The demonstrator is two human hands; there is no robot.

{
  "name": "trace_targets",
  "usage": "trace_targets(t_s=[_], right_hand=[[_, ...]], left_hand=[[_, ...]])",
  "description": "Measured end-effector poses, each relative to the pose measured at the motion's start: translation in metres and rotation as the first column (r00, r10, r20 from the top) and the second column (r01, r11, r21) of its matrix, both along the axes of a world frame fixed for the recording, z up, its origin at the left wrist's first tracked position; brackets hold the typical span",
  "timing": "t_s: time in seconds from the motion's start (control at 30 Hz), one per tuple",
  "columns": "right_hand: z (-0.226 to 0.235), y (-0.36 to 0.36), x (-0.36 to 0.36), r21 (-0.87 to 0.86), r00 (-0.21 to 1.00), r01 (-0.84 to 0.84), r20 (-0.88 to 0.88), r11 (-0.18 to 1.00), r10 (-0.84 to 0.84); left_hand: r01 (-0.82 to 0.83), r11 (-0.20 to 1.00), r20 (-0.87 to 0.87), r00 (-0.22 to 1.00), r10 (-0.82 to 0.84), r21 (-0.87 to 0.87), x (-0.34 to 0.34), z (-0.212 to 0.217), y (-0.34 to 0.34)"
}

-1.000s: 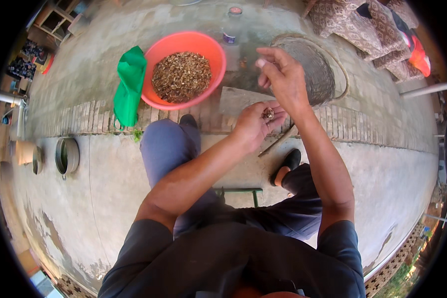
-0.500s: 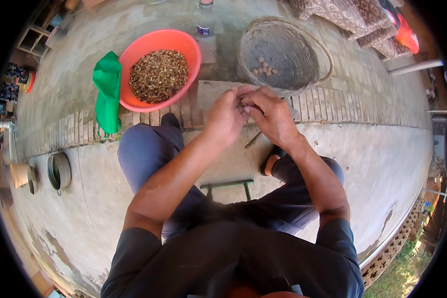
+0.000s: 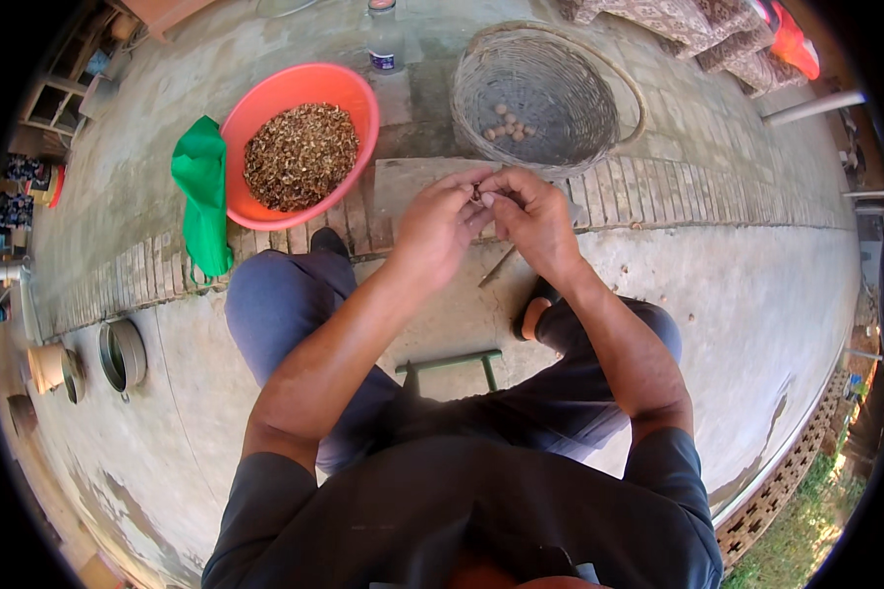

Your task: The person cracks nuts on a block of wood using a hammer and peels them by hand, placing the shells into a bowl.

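In front of my knees, my left hand (image 3: 432, 226) and my right hand (image 3: 542, 226) meet at the fingertips. Both pinch a small brown cracked walnut piece (image 3: 477, 193), mostly covered by the fingers. Just beyond them, to the right, a grey wicker basket (image 3: 575, 83) holds several whole walnuts (image 3: 508, 128). To the left stands an orange-red plastic basin (image 3: 365, 123), heaped with broken brown walnut bits (image 3: 303, 157). Under and behind the hands lies a flat stone slab (image 3: 393, 187).
A green cloth bag (image 3: 202, 196) leans against the basin's left side. Behind the slab stands a clear jar (image 3: 386, 47). A thin stick-like handle (image 3: 498, 266) lies below the hands. Between my legs is a green metal bar frame (image 3: 449, 362); a metal pot (image 3: 121, 353) sits far left.
My fingers have shifted slightly around the walnut piece, and more of it shows. The whole view has moved a little, so basin and basket appear further left.
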State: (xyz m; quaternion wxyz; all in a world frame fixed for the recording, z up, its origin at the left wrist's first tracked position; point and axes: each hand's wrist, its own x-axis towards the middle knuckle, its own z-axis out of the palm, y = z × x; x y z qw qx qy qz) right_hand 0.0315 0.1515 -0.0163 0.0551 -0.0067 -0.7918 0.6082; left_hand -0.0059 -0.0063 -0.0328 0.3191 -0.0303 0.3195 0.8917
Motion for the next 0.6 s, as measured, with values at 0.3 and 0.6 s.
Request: trace_targets(t_s=[0.3, 0.6], right_hand=[[0.011, -0.004, 0.000, -0.144, 0.993, 0.052, 0.116, 0.988, -0.036], [0.009, -0.003, 0.005, -0.096, 0.989, 0.093, 0.123, 0.991, -0.081]], left_hand=[[0.001, 1.000, 0.009, 1.000, -0.001, -0.012, 0.000, 0.001, -0.003], [-0.011, 0.979, -0.047, 0.999, 0.002, -0.205, 0.002, -0.001, 0.001]])
